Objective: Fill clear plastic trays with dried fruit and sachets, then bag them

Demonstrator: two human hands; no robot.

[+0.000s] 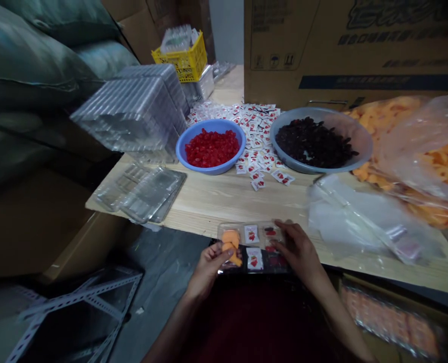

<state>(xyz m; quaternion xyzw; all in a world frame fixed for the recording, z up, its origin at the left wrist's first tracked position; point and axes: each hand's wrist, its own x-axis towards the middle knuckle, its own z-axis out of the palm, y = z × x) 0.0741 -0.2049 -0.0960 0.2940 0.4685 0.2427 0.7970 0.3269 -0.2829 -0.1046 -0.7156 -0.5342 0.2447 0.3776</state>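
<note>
At near edge of table [204, 204]: one clear tray [262, 236], my left hand [210, 262] pinching its left end, seemingly to steady it; my right hand [302, 254] over right compartments, grip unclear.

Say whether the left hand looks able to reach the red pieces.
Probably yes: the left hand holds a tray, but nothing visible blocks the blue bowl of uncovered red pieces.
</note>
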